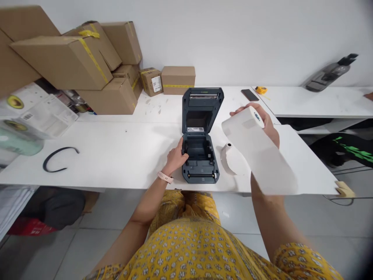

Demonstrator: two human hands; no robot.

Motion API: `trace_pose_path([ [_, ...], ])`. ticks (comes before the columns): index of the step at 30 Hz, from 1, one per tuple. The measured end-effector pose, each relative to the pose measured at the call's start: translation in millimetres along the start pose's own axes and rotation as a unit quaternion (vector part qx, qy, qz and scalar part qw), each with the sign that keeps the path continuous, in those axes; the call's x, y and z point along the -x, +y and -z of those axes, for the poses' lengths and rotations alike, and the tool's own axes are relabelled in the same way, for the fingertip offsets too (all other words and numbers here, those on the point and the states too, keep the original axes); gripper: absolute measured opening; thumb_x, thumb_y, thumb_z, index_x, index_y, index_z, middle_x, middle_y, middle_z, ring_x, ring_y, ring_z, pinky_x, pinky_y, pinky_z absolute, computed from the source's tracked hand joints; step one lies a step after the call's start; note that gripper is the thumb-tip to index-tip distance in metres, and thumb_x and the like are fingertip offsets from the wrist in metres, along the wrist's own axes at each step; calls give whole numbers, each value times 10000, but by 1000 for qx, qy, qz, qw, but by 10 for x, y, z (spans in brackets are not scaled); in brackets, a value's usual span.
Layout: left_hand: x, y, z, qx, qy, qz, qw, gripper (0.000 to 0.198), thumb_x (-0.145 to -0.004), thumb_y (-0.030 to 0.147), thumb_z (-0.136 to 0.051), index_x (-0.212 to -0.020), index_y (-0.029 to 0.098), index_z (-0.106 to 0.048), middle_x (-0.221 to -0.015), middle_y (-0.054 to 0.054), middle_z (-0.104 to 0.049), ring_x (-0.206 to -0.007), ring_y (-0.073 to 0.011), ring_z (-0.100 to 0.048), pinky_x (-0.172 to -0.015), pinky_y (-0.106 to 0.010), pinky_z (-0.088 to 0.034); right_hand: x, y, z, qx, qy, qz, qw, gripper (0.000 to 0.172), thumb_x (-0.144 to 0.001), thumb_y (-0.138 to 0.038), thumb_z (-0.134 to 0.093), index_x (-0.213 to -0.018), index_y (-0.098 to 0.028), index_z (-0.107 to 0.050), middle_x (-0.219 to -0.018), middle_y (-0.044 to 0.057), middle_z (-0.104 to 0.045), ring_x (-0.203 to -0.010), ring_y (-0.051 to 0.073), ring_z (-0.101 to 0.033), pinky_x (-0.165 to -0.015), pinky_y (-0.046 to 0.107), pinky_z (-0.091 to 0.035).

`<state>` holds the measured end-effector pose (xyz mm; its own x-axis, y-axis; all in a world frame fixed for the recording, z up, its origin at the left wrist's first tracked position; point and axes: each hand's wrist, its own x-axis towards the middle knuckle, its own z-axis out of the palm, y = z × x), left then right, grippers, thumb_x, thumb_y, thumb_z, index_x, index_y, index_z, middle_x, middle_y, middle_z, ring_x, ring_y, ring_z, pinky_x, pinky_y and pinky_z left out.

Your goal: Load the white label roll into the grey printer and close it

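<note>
The left hand [175, 156] rests on the printer [199, 169], its thumb over the near rim and its fingers along the side; whether they grip firmly, I cannot tell. The right fingers are closed around the large paper roll [243, 119], whose loose end hangs below them. Opening seems done: the lid [201, 111] stands raised beyond the left fingertips. Placing seems left, because no roll sits in the bay beside the left thumb.
</note>
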<state>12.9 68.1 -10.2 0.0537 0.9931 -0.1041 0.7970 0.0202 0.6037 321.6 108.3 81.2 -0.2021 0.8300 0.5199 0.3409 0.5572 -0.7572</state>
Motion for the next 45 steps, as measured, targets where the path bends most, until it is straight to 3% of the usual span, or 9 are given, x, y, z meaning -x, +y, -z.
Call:
trace_pose_path([
  [4,-18,-24,-22,10,6,-2,1000,924,-818,271,-541,-1689,187,-241,-904,-81,-753,-883,-322,-699,-847,-435,-539,-285,576,61,-80,-35,-102,991,758,-663,-561,-803,-1336,-303,-565,-1338,134,-712,-1147,338,-701,-898,546,-602],
  [8,-18,-29,-25,21,13,-3,1000,930,-805,269,-553,-1685,197,-261,-874,-70,-744,-864,-313,-696,-837,-422,-538,-553,1078,-116,-89,-5,-209,974,780,-482,-370,-790,-1219,-239,-571,-1123,78,-719,-1060,301,-687,-920,491,-592],
  [19,-11,-8,-16,18,6,3,1000,925,-812,260,-542,-1687,190,-250,-857,-59,-738,-837,-297,-688,-821,-411,-529,-366,1524,-664,-40,-25,-311,949,845,-500,-301,-833,-1284,-192,-535,-1245,111,-665,-1128,285,-639,-1069,520,-522],
  [22,-23,-32,-28,24,10,-1,1000,924,-809,266,-547,-1685,191,-262,-809,-48,-720,-801,-290,-680,-805,-403,-528,-296,1531,-535,-48,-41,-305,950,870,-559,-388,-888,-1347,-225,-556,-1394,137,-644,-1271,300,-613,-1137,521,-481],
  [25,-23,-32,-21,23,10,-1,1000,919,-817,271,-547,-1686,194,-258,-810,-48,-721,-788,-284,-675,-799,-391,-528,-148,1546,-220,-108,-35,-303,946,703,-698,-521,-840,-1318,-268,-627,-1485,133,-632,-1389,290,-578,-1182,511,-443],
  [29,-11,2,2,8,-4,11,1000,910,-838,258,-534,-1693,206,-226,-833,-37,-720,-806,-267,-679,-791,-369,-525,251,1505,106,-144,-53,-320,935,609,-654,-478,-879,-1200,-251,-736,-1408,122,-703,-1307,291,-642,-1140,466,-469],
  [35,-15,11,-5,5,4,14,1000,904,-838,254,-543,-1690,214,-243,-844,-40,-716,-809,-264,-677,-787,-375,-527,741,1305,-142,-176,-131,-349,911,568,-619,-486,-924,-1101,-225,-776,-1016,50,-798,-780,202,-700,-731,349,-558],
  [41,-9,2,-15,15,4,15,1000,909,-832,253,-546,-1690,218,-247,-883,-52,-749,-828,-285,-696,-809,-400,-540,708,827,-176,-228,-72,-286,928,577,-664,-694,-844,-1068,-292,-759,-1041,63,-774,-923,261,-720,-743,355,-546],
  [45,-8,-2,-26,22,5,15,1000,917,-835,256,-552,-1694,227,-232,-901,-50,-761,-839,-289,-709,-822,-405,-549,422,247,-389,-163,-211,-197,944,479,-752,-542,-857,-1124,-256,-760,-1079,55,-768,-951,241,-696,-835,359,-521],
])
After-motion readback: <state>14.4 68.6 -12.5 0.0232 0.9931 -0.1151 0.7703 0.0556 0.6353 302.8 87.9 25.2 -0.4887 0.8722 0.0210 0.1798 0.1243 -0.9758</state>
